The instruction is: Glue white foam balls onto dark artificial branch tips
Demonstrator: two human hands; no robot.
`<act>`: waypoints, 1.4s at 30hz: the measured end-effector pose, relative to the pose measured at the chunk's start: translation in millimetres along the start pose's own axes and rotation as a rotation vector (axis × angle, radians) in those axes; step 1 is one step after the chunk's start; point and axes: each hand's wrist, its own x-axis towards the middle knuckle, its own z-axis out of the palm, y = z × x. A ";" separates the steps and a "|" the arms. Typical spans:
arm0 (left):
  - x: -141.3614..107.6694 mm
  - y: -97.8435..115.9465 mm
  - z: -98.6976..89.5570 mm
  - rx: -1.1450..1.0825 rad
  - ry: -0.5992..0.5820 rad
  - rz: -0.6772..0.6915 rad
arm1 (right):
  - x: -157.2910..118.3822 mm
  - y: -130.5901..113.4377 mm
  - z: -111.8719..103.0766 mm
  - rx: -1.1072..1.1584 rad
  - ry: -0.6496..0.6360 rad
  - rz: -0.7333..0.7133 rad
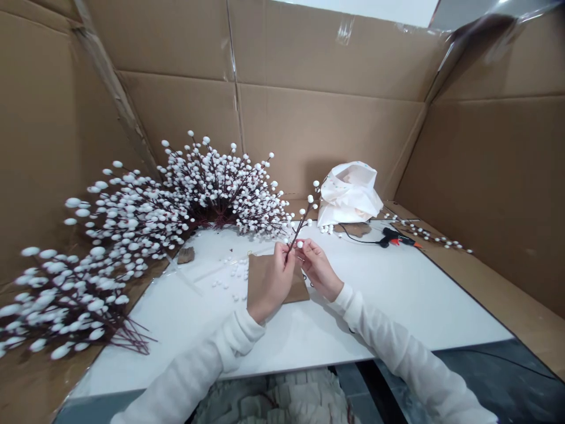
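A dark stem with white berries stands upright in my left hand, whose fingers are closed round its lower part. Close beside it, my right hand pinches near a white ball at the stem; whether the ball is attached cannot be made out. Both hands are over a brown cardboard square lying on the white table. Loose white balls are scattered to the left of the square.
Large bunches of white-berried stems fill the left and back. A white bag, a glue gun with a black cord and a berry branch lie at the back right. Cardboard walls surround the table.
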 end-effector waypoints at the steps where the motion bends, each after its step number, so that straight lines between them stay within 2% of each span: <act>1: 0.0 -1.3 -0.2 -0.014 0.000 0.007 | -0.4 -0.1 0.5 -0.013 0.000 -0.004; 12: -1.7 -5.2 -1.4 0.000 -0.003 0.016 | -0.5 -0.8 1.4 -0.076 0.030 -0.021; 16: -4.3 5.3 -4.0 0.074 -0.014 0.022 | -0.7 -0.8 1.1 -0.075 0.028 -0.032; 20: -10.0 22.9 -7.2 0.159 0.030 0.039 | -0.4 -1.8 0.7 -0.089 0.003 -0.035; 25: -14.6 36.6 -8.8 0.163 0.047 0.048 | -0.5 -3.7 1.0 -0.095 -0.006 -0.031; 28: -12.8 32.4 -7.8 0.140 0.041 0.047 | -0.4 -5.8 2.3 -0.107 0.003 -0.024; 32: -5.7 16.1 -4.3 0.036 0.016 0.036 | 1.8 -8.2 2.5 -0.152 -0.005 -0.029; 38: 0.0 5.0 -0.6 -0.113 -0.029 -0.024 | 10.1 -13.9 -7.6 -0.457 -0.010 -0.161; 41: 0.9 2.6 -0.8 -0.130 -0.002 -0.015 | 21.9 -23.0 -27.6 -0.712 -0.044 -0.273; 42: 1.4 1.5 -0.9 -0.132 0.005 -0.011 | 27.2 -26.3 -38.1 -0.828 -0.018 -0.324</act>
